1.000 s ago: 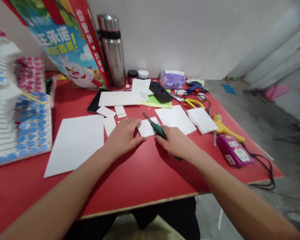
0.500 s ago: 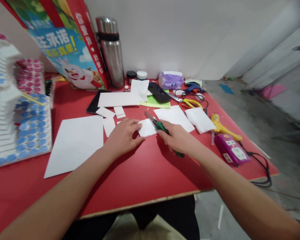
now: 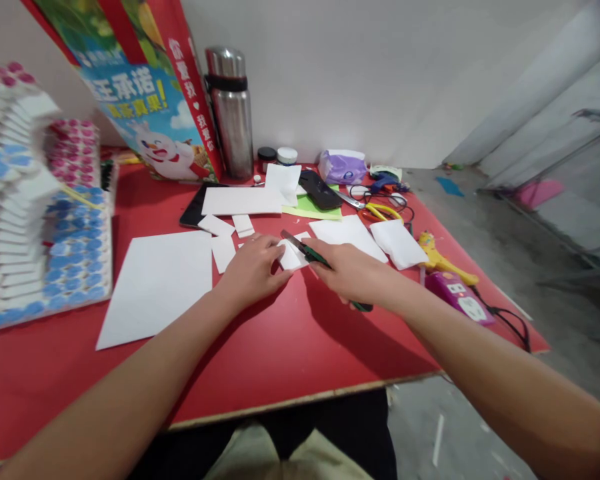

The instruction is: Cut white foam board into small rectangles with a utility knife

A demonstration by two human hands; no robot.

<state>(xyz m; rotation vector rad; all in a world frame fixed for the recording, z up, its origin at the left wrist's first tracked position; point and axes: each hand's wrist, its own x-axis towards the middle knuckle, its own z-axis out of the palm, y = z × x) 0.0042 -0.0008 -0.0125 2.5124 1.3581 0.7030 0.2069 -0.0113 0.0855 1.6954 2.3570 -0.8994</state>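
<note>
At the centre of the frame, on the red table [image 3: 260, 373], the small white card [image 3: 289, 259] lay just under the blade of the green-handled knife [image 3: 317, 256]. The right hand [image 3: 347, 270] had its fingers wrapped around that handle. Half a second earlier I had seen the blade's tip poke past the card's far edge; now it had swung leftward, and the blade slanted across the card. The left hand [image 3: 253, 270] had stayed at the card's left side, fingers bent, thumb apart; whether they pinched it, I couldn't tell. Left of centre, the large white sheet [image 3: 165, 287] hadn't moved on the table.
</note>
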